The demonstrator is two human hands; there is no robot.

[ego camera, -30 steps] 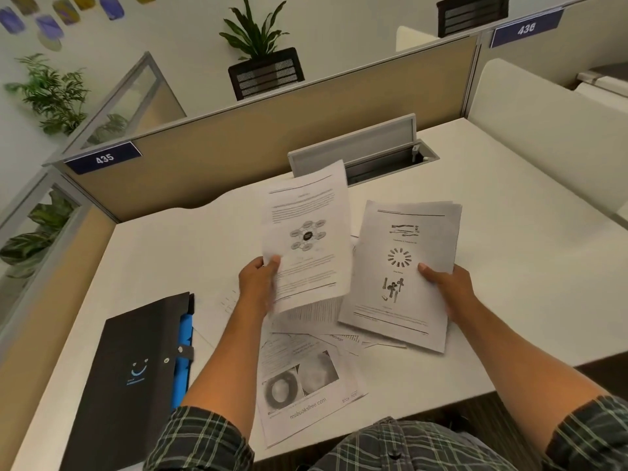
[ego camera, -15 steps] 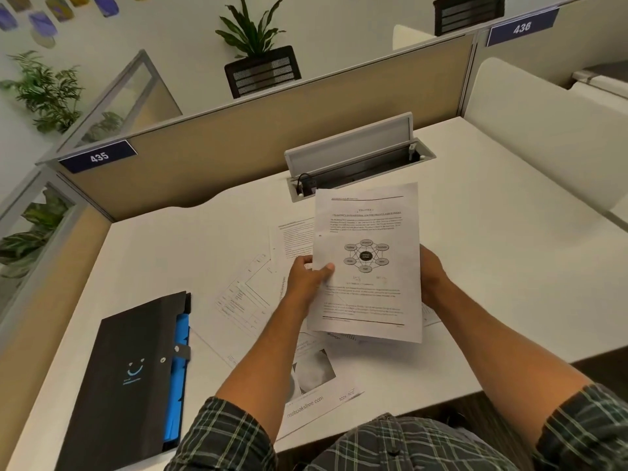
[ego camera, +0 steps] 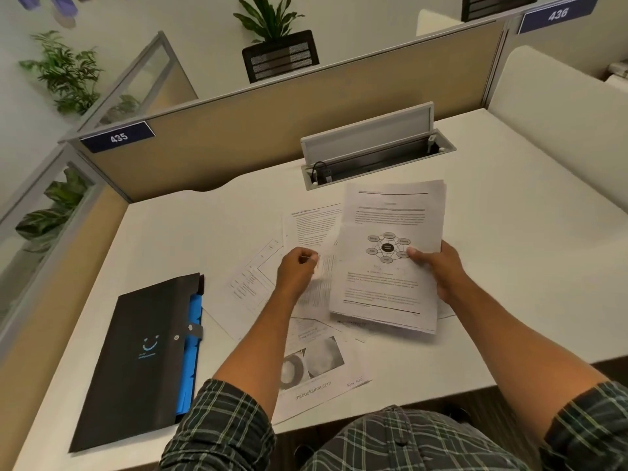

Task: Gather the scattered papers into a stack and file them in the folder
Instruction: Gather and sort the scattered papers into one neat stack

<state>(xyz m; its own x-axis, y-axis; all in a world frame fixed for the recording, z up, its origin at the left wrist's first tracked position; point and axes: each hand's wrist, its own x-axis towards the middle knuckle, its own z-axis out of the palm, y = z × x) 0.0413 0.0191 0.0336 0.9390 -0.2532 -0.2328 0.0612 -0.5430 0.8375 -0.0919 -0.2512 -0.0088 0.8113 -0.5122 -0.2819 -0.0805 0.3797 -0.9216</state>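
My right hand (ego camera: 438, 266) grips a small stack of papers (ego camera: 387, 283) by its right edge, tilted up above the desk, with a page showing a bubble diagram on top. My left hand (ego camera: 295, 270) is off the stack, just left of it, with its fingers curled and pinching the blurred edge of a loose text sheet (ego camera: 312, 229). More loose sheets lie on the desk: one with a table (ego camera: 248, 283) to the left and one with two grey photos (ego camera: 316, 375) near the front edge. The black folder (ego camera: 136, 355) with blue dividers lies closed at the front left.
The white desk (ego camera: 526, 266) is walled by tan partitions (ego camera: 238, 137) at the back and left and a white panel (ego camera: 560, 124) on the right. An open cable tray (ego camera: 373, 154) with a raised grey lid sits behind the papers.
My left hand laid the diagram page onto the stack in my right hand, let go of it, and moved left down to the loose sheets. The stack shifted right.
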